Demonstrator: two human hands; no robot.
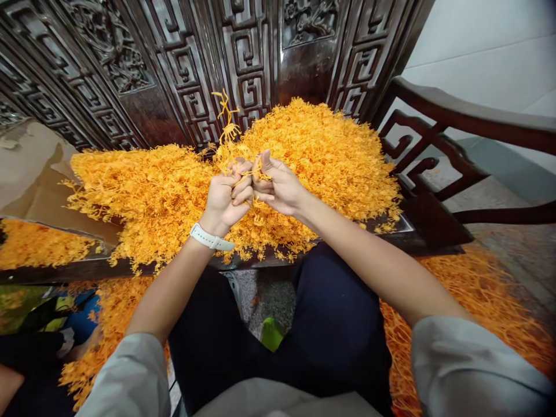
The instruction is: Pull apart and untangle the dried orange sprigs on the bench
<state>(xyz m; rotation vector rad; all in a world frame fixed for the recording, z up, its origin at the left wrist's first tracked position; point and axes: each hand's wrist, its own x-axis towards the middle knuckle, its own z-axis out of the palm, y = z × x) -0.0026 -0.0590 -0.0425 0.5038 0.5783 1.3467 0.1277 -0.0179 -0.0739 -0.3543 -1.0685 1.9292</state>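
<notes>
My left hand (223,200), with a pale watch strap (211,237) at the wrist, is closed round thin yellow-orange branching plastic sprigs. One sprig (230,132) sticks up above its fingers, with a spidery head and a forked stem. Close against it, my right hand (282,184) has its fingers curled and thumb raised, pinching a thin yellow strand. The exact grip between the fingertips is partly hidden. Below and behind both hands lies a big heap of the same sprigs (321,156), spread over a dark wooden bench.
The carved bench back (249,58) rises behind the heap, and an armrest (452,110) stands at the right. A cardboard box (35,174) leans at the left. More orange pieces (490,301) cover the floor on the right. Part of another person (35,359) shows at lower left.
</notes>
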